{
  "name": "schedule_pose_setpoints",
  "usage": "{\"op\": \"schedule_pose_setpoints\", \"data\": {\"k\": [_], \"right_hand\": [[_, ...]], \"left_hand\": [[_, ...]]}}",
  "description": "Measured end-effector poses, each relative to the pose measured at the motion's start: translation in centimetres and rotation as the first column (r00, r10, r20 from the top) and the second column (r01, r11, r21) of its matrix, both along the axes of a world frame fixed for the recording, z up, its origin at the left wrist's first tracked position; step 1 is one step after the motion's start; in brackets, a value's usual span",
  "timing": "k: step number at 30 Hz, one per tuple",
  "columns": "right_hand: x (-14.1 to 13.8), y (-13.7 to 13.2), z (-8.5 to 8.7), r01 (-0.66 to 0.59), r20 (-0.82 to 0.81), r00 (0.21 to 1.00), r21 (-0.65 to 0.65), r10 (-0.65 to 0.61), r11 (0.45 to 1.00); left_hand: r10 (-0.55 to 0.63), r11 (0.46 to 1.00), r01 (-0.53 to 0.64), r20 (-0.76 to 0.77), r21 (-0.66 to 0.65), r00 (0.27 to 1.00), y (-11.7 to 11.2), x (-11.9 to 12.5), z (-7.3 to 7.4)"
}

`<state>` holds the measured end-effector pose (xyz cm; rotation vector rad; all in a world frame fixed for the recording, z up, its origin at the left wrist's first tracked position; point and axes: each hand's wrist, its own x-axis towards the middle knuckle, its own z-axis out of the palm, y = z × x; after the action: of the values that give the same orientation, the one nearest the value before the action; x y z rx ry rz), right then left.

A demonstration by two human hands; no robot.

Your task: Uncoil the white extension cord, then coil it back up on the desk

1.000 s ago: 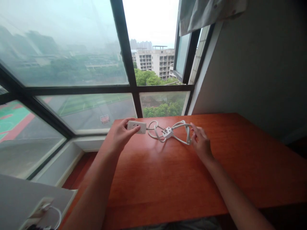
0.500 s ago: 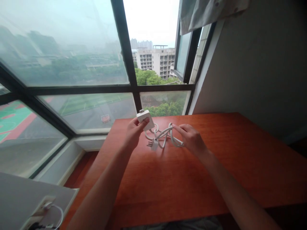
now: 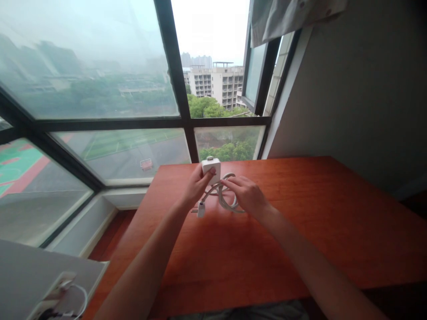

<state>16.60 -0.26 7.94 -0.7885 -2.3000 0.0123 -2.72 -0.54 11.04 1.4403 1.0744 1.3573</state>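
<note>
My left hand [image 3: 196, 186] grips a small white power strip [image 3: 211, 169], held upright on end above the red-brown wooden table [image 3: 253, 249]. Its white cord [image 3: 225, 201] hangs in loops below and between my hands. My right hand [image 3: 246, 194] is closed round those loops, close beside the strip. The white plug [image 3: 200, 209] dangles under my left hand, just above the tabletop.
A large window with dark frames [image 3: 180, 120] runs behind the table, one pane [image 3: 255, 71] swung open at the right. A grey wall [image 3: 360, 89] borders the table's right side. At bottom left a grey surface holds a white socket with a cable [image 3: 63, 293].
My left hand has lifted the power strip off the table and turned it on end. My right hand has gathered the cord loops leftward toward it, and the plug now hangs free.
</note>
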Motion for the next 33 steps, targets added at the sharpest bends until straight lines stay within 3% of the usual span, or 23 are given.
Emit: {"op": "schedule_pose_setpoints", "data": {"k": [6, 12, 15, 20, 22, 27, 33], "right_hand": [[-3.2, 0.6, -1.7, -0.089, -0.100, 0.992, -0.092, 0.080, 0.992], [-4.2, 0.6, -2.6, -0.136, -0.327, 0.943, -0.187, 0.069, 0.973], [-4.0, 0.2, -3.2, -0.074, -0.367, 0.930, -0.196, -0.004, 0.978], [-3.9, -0.1, -3.3, 0.023, -0.361, 0.928, -0.188, -0.091, 0.982], [-3.9, -0.1, -3.1, 0.021, -0.359, 0.929, -0.191, -0.090, 0.981], [-4.1, 0.0, -3.0, -0.032, -0.330, 0.943, -0.221, -0.044, 0.975], [-4.2, 0.3, -3.4, -0.035, -0.375, 0.925, -0.260, -0.068, 0.965]], "left_hand": [[0.119, 0.987, -0.086, 0.260, -0.135, 0.958, 0.1, -1.7, -1.8], [0.320, 0.940, -0.232, 0.417, -0.249, 0.851, 0.0, -3.3, -2.2], [0.417, 0.901, -0.339, 0.318, -0.272, 0.852, 0.0, -4.1, -2.4], [0.481, 0.864, -0.489, -0.088, -0.121, 0.872, -0.4, -4.8, -2.1], [0.459, 0.881, -0.467, -0.101, -0.083, 0.883, -0.7, -4.5, -1.7], [0.317, 0.943, -0.304, 0.084, -0.138, 0.945, -1.4, -3.2, -0.9], [0.285, 0.956, -0.274, 0.121, -0.102, 0.951, -1.6, -3.0, -1.0]]}}
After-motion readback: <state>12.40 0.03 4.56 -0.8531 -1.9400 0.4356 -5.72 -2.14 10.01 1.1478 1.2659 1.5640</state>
